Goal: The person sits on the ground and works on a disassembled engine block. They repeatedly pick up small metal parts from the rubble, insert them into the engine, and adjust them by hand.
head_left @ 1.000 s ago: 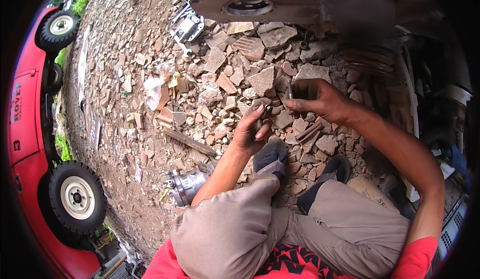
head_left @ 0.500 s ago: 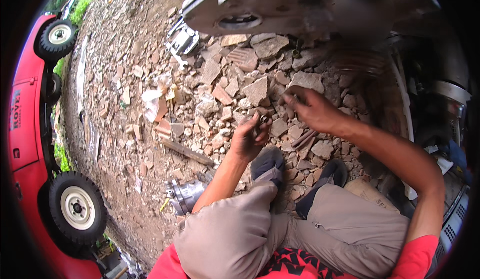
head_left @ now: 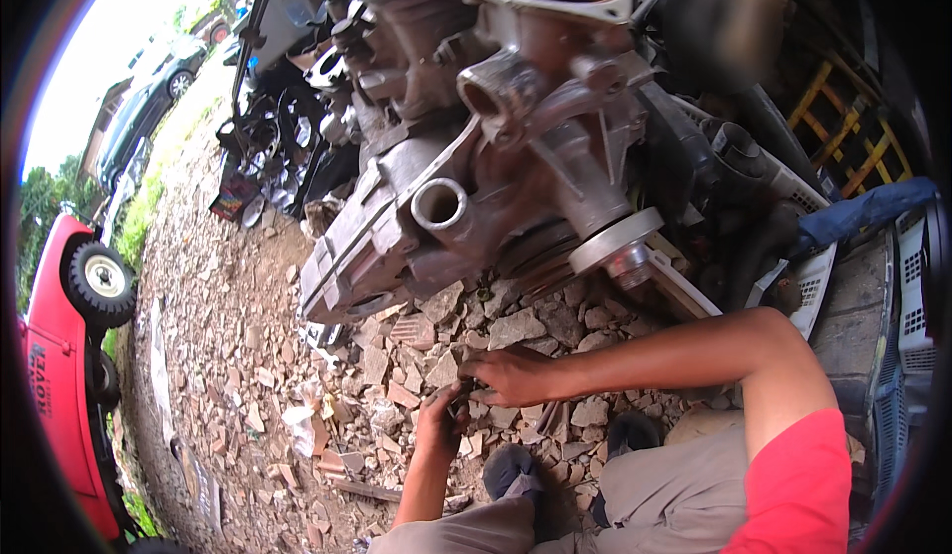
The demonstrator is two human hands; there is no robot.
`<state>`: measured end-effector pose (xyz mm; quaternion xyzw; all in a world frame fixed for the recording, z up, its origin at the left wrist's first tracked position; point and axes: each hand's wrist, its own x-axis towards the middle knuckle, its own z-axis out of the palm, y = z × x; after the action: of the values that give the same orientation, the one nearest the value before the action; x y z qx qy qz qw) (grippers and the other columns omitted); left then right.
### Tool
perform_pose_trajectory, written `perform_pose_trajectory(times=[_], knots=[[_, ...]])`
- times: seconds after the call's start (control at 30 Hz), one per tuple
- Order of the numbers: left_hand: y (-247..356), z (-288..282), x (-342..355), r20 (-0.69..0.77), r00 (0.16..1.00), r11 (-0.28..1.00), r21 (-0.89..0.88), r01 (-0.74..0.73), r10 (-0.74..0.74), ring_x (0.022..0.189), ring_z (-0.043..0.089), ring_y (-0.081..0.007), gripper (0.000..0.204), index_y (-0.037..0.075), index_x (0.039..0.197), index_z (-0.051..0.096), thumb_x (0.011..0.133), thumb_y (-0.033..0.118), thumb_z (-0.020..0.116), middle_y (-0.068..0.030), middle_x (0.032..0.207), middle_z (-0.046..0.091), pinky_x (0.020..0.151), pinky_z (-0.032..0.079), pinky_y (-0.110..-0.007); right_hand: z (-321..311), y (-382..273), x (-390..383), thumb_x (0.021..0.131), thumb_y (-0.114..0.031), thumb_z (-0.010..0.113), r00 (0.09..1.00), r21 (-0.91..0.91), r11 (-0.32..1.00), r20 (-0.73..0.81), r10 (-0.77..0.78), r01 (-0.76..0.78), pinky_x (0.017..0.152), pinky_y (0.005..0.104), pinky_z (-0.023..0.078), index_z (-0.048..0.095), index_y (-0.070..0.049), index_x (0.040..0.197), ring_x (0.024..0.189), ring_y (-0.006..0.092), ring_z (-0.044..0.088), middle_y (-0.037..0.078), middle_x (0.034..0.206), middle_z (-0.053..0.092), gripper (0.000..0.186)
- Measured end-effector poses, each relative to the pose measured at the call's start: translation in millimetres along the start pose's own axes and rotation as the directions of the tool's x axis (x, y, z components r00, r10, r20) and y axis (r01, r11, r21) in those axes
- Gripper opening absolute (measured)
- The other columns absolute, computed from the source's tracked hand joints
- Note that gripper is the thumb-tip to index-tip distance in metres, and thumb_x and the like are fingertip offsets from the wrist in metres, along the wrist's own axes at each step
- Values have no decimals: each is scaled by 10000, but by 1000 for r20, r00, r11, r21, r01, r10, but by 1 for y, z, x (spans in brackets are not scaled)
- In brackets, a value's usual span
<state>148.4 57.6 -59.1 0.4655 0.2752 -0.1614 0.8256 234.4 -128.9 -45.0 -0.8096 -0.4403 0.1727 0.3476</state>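
Observation:
Below the engine, my left hand [head_left: 442, 421] has its fingers curled around a small dark metal part [head_left: 463, 389]; its kind is too small to tell. My right hand [head_left: 511, 375] comes in from the right and meets it, with closed fingertips at the same part. Whether the right fingers hold anything else is hidden. Above both hands stands a large greasy engine [head_left: 416, 227] with open round pipe ends. A pulley-like hub [head_left: 617, 242] with a threaded end sticks out of it toward me.
Broken stones and tile pieces [head_left: 516, 328] cover the ground. A red off-road vehicle [head_left: 64, 375] stands at the left. White plastic crates [head_left: 815, 291], a blue cloth [head_left: 873, 212] and a yellow lattice crate [head_left: 848, 132] lie at the right. Dark metal scraps [head_left: 278, 142] are behind the engine.
The view has tipped upward, bringing the whole engine front into sight. My right hand has come leftward to my left hand; the two were apart before.

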Motion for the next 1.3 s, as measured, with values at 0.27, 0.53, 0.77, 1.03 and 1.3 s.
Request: perform_pose_trajectory(times=[0.27, 0.53, 0.77, 1.03, 1.3], knots=[[8, 31, -16, 41, 925, 522, 816, -250, 379, 610, 553, -60, 232, -24, 1072, 705, 900, 131, 698, -59, 771, 683, 534, 394, -207, 18, 29, -14, 814, -198, 634, 991, 68, 993, 97, 89, -96, 714, 492, 525, 541, 12, 1075, 823, 432, 665, 257, 870, 665, 348], [-49, -24, 32, 40, 909, 492, 830, -262, 416, 833, 647, -118, 260, -25, 1071, 698, 910, 178, 692, -102, 929, 729, 760, 506, -260, 60, 103, -5, 777, -195, 674, 889, -189, 980, 456, 37, 56, 685, 516, 532, 599, 35, 938, 857, 418, 680, 280, 885, 664, 290], [-61, 6, 74, 102, 907, 292, 927, -235, 408, 761, 669, -168, 308, 0, 1054, 699, 914, 273, 667, -146, 852, 719, 703, 520, -304, 122, 193, 14, 741, -158, 660, 959, -497, 842, 273, -81, 212, 707, 414, 557, 700, 17, 843, 835, 344, 686, 250, 837, 664, 206], [-45, 12, 50, 157, 915, 6, 985, -172, 371, 608, 596, -197, 363, 22, 1161, 541, 953, 311, 612, -138, 723, 660, 563, 460, -350, 30, 109, -19, 757, -90, 608, 948, 230, 920, 75, 308, -317, 775, 424, 538, 634, 20, 1126, 889, 343, 690, 251, 923, 687, 387], [59, 97, -11, 445, 748, 108, 822, -560, 492, 575, 569, -144, 192, 7, 999, 631, 900, 163, 680, -96, 710, 643, 543, 454, -287, -59, 48, -86, 877, -155, 682, 776, 477, 639, 167, 608, -603, 815, 318, 560, 613, -34, 1235, 913, 202, 685, 141, 906, 691, 384]])
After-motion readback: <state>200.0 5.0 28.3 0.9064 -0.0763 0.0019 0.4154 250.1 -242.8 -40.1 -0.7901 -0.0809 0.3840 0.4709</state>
